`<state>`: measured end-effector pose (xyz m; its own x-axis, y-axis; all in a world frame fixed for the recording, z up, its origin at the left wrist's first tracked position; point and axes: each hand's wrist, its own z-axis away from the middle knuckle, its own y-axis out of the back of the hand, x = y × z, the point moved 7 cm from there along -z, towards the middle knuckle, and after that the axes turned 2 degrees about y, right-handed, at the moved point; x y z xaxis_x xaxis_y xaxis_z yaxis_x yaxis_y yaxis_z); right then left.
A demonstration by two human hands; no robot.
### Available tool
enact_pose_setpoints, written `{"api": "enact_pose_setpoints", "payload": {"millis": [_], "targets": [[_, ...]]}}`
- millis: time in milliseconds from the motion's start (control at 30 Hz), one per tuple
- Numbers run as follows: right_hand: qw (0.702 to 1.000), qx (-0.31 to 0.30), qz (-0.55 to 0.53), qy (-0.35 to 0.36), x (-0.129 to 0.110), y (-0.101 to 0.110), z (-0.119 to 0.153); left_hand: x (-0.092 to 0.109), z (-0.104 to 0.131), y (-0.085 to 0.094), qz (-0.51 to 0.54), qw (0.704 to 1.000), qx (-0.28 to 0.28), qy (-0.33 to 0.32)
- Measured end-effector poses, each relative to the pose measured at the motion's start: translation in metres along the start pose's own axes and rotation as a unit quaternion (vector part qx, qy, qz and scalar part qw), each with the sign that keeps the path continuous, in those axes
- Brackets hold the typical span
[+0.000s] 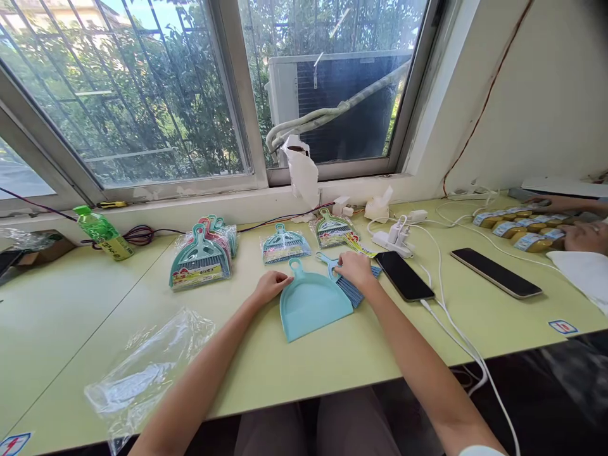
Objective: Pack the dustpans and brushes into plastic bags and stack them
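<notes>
A light-blue dustpan [313, 306] lies on the pale green table, its looped handle pointing to the window. My left hand [272, 286] rests at its upper left edge, the fingers closed together around that edge. Right of the pan lies a small brush with blue bristles [352, 291] and a light-blue handle. My right hand [355, 268] is over the brush, fingers bent down onto it where its handle meets the head. A packed blue set [285, 246] and a packed green set [333, 229] lie behind the pan; a stack of packed sets [200, 259] is on the left.
An empty clear plastic bag [152, 373] lies at front left. A green bottle [105, 234] leans by the wall. Right are a black phone [403, 276] with white cables, a power strip [396, 237], another phone [494, 272] and yellow-brown packs [528, 239] near another person's hands.
</notes>
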<state>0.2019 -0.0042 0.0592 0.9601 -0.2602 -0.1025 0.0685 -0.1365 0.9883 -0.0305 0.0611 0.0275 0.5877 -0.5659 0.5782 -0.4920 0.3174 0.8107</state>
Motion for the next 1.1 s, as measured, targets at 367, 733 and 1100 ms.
{"api": "enact_pose_setpoints", "payload": {"millis": [367,733,1100], "targets": [[1.0,0.006,0.008,-0.018,-0.002,0.0,0.0,0.001,0.0,-0.002,-0.01,1.0,0.017,-0.008],[0.936,0.291,-0.189,-0.06,0.023,0.061,0.012,-0.003,0.002,0.005,-0.051,0.995,0.08,0.034],[0.942,0.234,-0.235,0.053,0.005,0.058,0.01,0.014,0.006,-0.003,-0.096,0.992,0.079,-0.037]]}}
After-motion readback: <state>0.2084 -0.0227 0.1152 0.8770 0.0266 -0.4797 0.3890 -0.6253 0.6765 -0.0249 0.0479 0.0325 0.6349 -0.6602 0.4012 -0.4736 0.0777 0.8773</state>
